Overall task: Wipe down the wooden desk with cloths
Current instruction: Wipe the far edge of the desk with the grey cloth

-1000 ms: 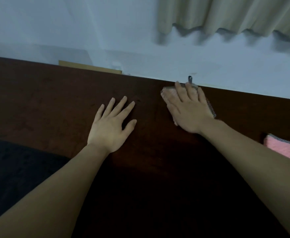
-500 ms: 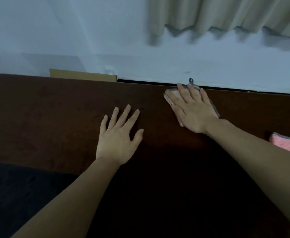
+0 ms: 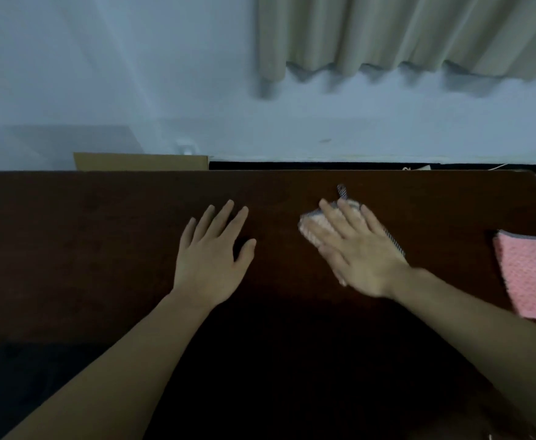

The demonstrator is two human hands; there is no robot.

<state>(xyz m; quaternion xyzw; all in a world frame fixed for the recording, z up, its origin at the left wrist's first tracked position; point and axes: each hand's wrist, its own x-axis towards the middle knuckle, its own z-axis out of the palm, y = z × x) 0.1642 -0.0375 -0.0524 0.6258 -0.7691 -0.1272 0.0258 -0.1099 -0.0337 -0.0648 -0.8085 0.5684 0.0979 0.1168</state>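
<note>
The wooden desk (image 3: 101,249) is filling the lower part of the head view, dark brown, its far edge running along a pale wall. On it the right hand (image 3: 355,252) is lying flat with straight fingers, pressing a folded pink cloth (image 3: 311,225) against the wood a little short of the far edge; the cloth is showing beyond the fingertips and along the hand's outer side, where a striped grey border is peeking out. The left hand (image 3: 211,255) is resting palm down on bare wood just beside it, fingers spread and holding nothing. Well apart to the right, a second pink cloth (image 3: 530,277) is lying on the desk at the picture's edge. Behind the desk a flat cardboard piece (image 3: 139,161) is standing against the wall, and a beige curtain (image 3: 403,30) is hanging above.
</note>
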